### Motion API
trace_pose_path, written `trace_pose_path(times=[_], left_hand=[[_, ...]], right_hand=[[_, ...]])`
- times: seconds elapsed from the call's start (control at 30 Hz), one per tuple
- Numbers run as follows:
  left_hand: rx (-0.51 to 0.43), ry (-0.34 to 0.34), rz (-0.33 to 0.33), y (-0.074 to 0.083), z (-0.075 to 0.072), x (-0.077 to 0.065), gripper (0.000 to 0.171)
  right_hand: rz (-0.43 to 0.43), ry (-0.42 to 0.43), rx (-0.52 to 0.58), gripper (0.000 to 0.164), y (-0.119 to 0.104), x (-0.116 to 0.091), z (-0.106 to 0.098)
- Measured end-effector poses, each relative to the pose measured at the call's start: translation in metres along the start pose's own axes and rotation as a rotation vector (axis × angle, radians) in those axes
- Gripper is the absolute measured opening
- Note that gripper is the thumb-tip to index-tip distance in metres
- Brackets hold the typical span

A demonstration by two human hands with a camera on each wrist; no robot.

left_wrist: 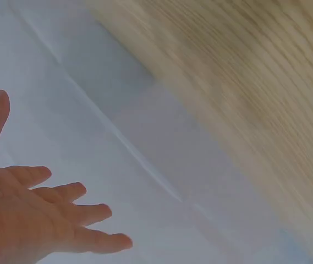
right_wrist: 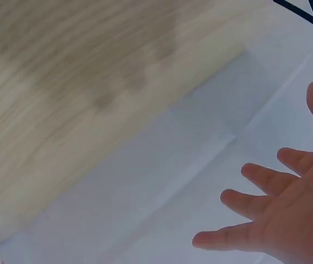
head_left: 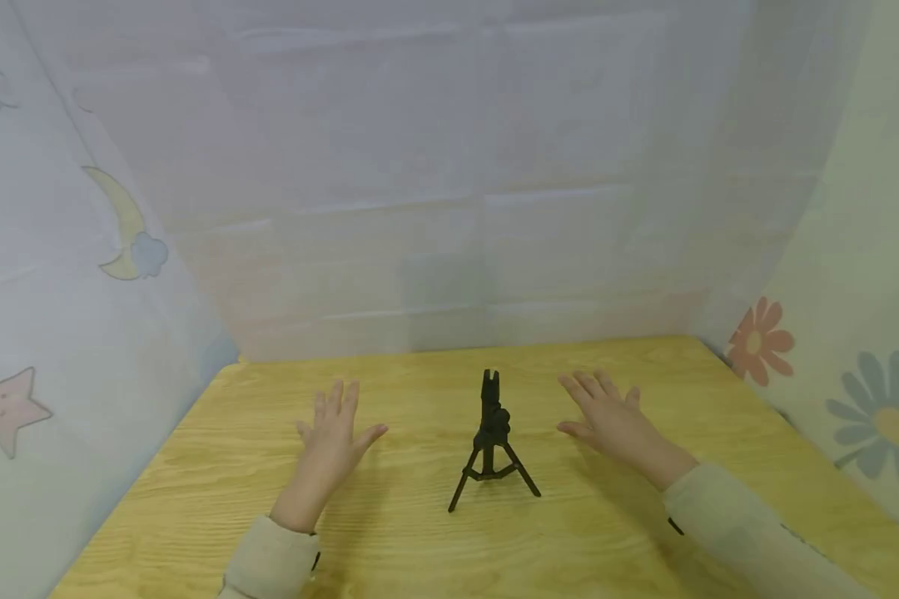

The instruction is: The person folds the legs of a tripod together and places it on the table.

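A small black tripod point(head_left: 489, 453) with a clamp-like top stands upright on the wooden table point(head_left: 404, 549), its legs spread. To its left, my left hand point(head_left: 330, 449) is held over the table with straight, spread fingers and nothing in them. On the other side my right hand point(head_left: 616, 424) is likewise spread, palm down and holding nothing. Both hands are apart from the tripod. The left wrist view shows the left hand point(left_wrist: 40, 220) with fingers fanned out. In the right wrist view the right hand point(right_wrist: 288, 209) looks the same, and part of the tripod's legs point(right_wrist: 310, 15) shows at the top corner.
A pale sheet point(head_left: 434, 166) hangs behind the table's far edge. More printed cloth stands at both sides, with a moon point(head_left: 126, 225) and a star point(head_left: 7, 408) on the left and flowers point(head_left: 762, 341) on the right.
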State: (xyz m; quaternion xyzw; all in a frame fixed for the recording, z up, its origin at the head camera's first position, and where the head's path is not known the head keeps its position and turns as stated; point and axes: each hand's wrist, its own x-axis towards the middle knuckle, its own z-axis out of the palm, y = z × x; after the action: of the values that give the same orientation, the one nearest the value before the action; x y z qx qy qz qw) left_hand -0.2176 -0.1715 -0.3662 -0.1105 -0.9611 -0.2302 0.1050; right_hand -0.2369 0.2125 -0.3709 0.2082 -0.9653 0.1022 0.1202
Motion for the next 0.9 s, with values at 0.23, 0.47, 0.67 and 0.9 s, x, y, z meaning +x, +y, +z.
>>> trace_pose_path(times=[0.23,0.47,0.67,0.9], left_hand=[[-0.235,-0.054,-0.007,0.022,-0.002,-0.002,0.080],[-0.335,-0.037,0.061,0.049,-0.005,0.001,0.075],[-0.416,-0.045,0.073,0.063,-0.007,0.003,0.073],[-0.456,-0.034,0.102,0.076,-0.006,0.004,0.068]], right_hand=[[-0.041,-0.011,0.129,0.057,-0.004,-0.007,0.008],[-0.006,-0.077,0.312,0.054,-0.015,-0.018,0.007],[0.011,-0.100,0.423,0.051,-0.023,-0.023,0.006],[-0.020,-0.101,0.523,0.043,-0.035,-0.027,0.006]])
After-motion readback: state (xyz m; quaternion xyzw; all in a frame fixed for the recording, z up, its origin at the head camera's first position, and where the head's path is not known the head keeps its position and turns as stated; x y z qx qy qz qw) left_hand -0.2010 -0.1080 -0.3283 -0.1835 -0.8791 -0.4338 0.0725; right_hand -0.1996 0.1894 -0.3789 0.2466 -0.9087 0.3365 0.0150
